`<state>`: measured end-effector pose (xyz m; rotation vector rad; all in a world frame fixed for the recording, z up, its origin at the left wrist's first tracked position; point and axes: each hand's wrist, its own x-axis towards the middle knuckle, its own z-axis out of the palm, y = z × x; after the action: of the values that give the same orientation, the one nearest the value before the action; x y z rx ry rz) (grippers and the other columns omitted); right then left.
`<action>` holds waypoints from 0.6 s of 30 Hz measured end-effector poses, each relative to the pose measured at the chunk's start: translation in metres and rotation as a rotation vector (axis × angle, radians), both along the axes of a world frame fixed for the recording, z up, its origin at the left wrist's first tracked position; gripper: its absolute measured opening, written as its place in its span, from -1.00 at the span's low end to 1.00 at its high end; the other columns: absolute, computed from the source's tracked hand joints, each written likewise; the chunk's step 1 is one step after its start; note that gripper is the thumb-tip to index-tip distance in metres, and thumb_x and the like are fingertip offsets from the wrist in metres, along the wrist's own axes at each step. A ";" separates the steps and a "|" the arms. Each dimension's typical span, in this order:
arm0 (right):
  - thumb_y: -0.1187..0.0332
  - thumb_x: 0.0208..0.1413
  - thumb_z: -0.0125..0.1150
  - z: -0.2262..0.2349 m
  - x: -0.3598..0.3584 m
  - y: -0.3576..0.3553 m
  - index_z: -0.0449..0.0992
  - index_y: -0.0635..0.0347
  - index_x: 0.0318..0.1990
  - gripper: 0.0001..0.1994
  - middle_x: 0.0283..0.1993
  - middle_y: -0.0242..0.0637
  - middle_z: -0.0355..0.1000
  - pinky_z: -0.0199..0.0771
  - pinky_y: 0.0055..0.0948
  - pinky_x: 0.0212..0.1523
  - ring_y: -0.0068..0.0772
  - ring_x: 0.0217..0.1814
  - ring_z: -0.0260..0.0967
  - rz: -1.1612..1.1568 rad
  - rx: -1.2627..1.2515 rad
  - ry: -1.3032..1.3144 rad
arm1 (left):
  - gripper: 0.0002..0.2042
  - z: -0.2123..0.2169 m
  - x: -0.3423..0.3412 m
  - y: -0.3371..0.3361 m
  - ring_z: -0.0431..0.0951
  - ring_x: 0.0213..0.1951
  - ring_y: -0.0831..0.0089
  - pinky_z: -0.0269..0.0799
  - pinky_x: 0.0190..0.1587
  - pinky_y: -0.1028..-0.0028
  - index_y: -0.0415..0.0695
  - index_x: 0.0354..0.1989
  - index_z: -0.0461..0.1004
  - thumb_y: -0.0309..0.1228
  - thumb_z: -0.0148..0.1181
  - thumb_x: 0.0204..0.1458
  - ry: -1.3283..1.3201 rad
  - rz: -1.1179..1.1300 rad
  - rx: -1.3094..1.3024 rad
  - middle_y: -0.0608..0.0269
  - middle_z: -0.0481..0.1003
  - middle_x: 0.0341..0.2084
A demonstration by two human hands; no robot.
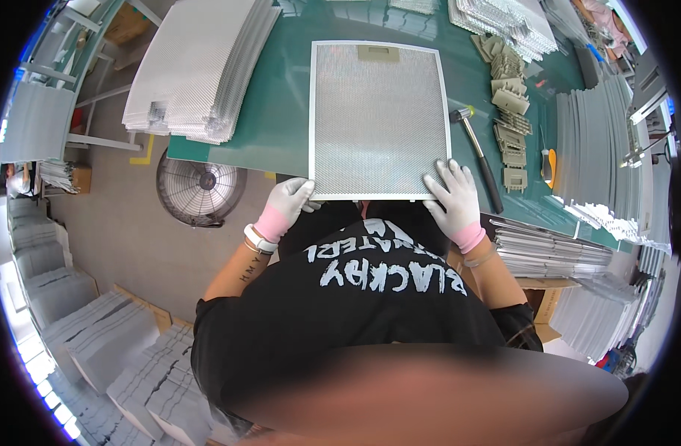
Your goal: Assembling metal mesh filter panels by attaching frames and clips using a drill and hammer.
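A framed metal mesh filter lies on the green table in front of me. A beige latch plate sits at its far edge, and its near edge overhangs the table edge. My left hand, in a white glove with a pink cuff, is closed on the near left corner, thumb on top and fingers partly hidden below. My right hand, gloved alike, lies on the near right corner with its fingers spread. To the right of the filter rests a hammer with a black handle.
Stacked mesh sheets stand at the table's left, more mesh sheets at the far right. A row of beige latch plates runs beside the hammer. An orange-handled tool lies near grey frame strips. A floor fan stands left.
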<state>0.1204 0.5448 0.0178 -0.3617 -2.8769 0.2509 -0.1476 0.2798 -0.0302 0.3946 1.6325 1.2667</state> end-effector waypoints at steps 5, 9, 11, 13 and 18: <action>0.26 -0.05 0.38 -0.002 0.002 0.001 0.54 0.02 0.11 -0.51 0.26 -0.05 0.36 0.14 0.09 0.31 0.09 0.33 0.22 0.017 0.005 0.003 | -0.60 0.000 -0.002 -0.001 0.64 -0.38 0.46 0.53 -0.29 0.55 -0.33 -0.06 0.54 -0.15 0.11 0.32 -0.005 0.009 -0.002 0.14 0.63 -0.29; 0.29 -0.05 0.37 -0.005 0.002 0.000 0.53 0.04 0.10 -0.52 0.25 -0.04 0.37 0.19 0.09 0.28 0.13 0.32 0.22 0.036 -0.011 0.029 | -0.62 0.004 -0.002 -0.002 0.62 -0.42 0.48 0.52 -0.34 0.56 -0.34 -0.09 0.54 -0.17 0.12 0.31 -0.080 -0.004 0.017 0.11 0.64 -0.32; 0.30 -0.04 0.37 -0.005 0.002 0.000 0.53 0.05 0.10 -0.53 0.24 -0.04 0.37 0.23 0.08 0.26 0.15 0.32 0.23 0.038 -0.015 0.039 | -0.63 0.002 -0.004 -0.002 0.62 -0.45 0.49 0.52 -0.37 0.55 -0.33 -0.11 0.54 -0.17 0.13 0.31 -0.090 -0.039 0.010 0.08 0.65 -0.35; 0.31 -0.03 0.37 -0.005 0.002 -0.001 0.53 0.07 0.11 -0.53 0.25 -0.02 0.37 0.31 0.06 0.21 0.19 0.32 0.23 0.042 -0.055 0.051 | -0.63 0.004 -0.002 -0.001 0.61 -0.46 0.50 0.52 -0.37 0.55 -0.33 -0.11 0.55 -0.17 0.14 0.30 -0.054 -0.034 -0.022 0.09 0.65 -0.37; 0.30 -0.04 0.38 -0.004 0.001 -0.004 0.52 0.08 0.12 -0.51 0.26 0.00 0.36 0.32 0.06 0.23 0.23 0.34 0.22 0.031 -0.047 0.048 | -0.53 0.004 0.002 0.002 0.63 -0.46 0.43 0.53 -0.37 0.54 -0.33 -0.09 0.55 -0.06 0.04 0.33 -0.013 -0.032 -0.049 0.03 0.65 -0.38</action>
<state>0.1218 0.5411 0.0135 -0.3153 -2.8347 0.3290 -0.1457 0.2818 -0.0263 0.3797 1.6367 1.2005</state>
